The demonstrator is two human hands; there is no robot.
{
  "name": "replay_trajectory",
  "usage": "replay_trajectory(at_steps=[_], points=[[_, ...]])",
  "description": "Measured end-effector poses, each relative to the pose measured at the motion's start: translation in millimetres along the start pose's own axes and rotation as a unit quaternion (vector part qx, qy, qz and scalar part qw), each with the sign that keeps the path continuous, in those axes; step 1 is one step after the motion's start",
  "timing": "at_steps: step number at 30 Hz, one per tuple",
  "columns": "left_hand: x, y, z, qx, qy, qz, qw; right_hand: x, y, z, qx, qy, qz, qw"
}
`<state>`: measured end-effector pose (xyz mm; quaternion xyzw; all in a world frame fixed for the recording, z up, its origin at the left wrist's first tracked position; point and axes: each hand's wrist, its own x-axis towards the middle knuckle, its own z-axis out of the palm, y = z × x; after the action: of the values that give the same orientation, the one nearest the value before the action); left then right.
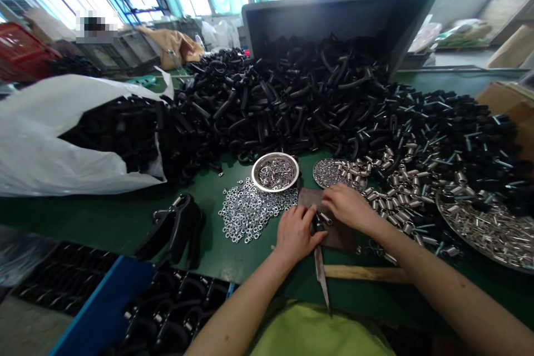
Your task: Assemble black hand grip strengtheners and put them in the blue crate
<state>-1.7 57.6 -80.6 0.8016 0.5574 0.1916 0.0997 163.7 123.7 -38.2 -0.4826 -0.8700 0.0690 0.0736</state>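
My left hand (296,236) grips a small black plastic part (317,222) with a metal pin at the edge of a brown pad (340,236). My right hand (348,208) rests on the pad just beyond it, fingertips near a short steel coil spring (326,218). Whether those fingers pinch anything is hidden. A flat steel blade (320,277) lies below my left hand, and a wooden stick (362,273) lies below my right. Loose steel nuts (246,211) spread left of the pad, with a steel bowl of small parts (275,172) above them.
A huge heap of black handles (292,100) spills from a tipped grey bin (334,16). Steel springs (411,206) and a large round tray (438,200) lie to the right. A white sack (54,133) lies left, and assembled black grips (175,228) sit near the green table's front edge.
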Motion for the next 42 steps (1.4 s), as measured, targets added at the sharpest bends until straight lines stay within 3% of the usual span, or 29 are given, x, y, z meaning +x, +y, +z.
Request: replay_trajectory(at_steps=[3, 7, 12, 16, 20, 24, 27, 33, 38, 42], points=[[2, -1, -3.3, 0.004, -0.008, 0.009, 1.0, 49, -10, -6, 0.017, 0.022, -0.004, 1.0], [2, -1, -4.3, 0.009, -0.014, 0.01, 1.0, 108, -32, 7, 0.015, 0.027, -0.008, 0.999], [3, -2, -2.2, 0.011, -0.015, 0.005, 1.0, 136, -37, 23, 0.005, 0.028, 0.003, 1.0], [3, -2, -1.7, 0.018, -0.018, 0.006, 1.0, 131, -37, 20, 0.003, 0.027, 0.001, 1.0], [3, -3, -2.7, 0.015, -0.017, 0.008, 1.0, 103, -28, 6, 0.002, 0.038, 0.0, 0.999], [5, -3, -2.9, 0.008, -0.021, 0.015, 1.0, 65, 10, 0, -0.017, 0.035, 0.049, 0.998], [6, -3, -2.7, 0.006, -0.022, 0.016, 1.0, 48, 43, 11, -0.036, 0.02, 0.107, 0.993], [5, -2, -3.9, -0.008, -0.013, 0.005, 1.0, 48, 65, 36, -0.034, 0.012, 0.155, 0.987], [6, -3, -3.5, -0.043, 0.004, -0.009, 0.999, 46, 71, 34, 0.01, 0.043, 0.179, 0.983], [13, -4, -5.5, -0.141, 0.029, -0.054, 0.988, 41, 77, 27, 0.095, 0.079, 0.198, 0.972]])
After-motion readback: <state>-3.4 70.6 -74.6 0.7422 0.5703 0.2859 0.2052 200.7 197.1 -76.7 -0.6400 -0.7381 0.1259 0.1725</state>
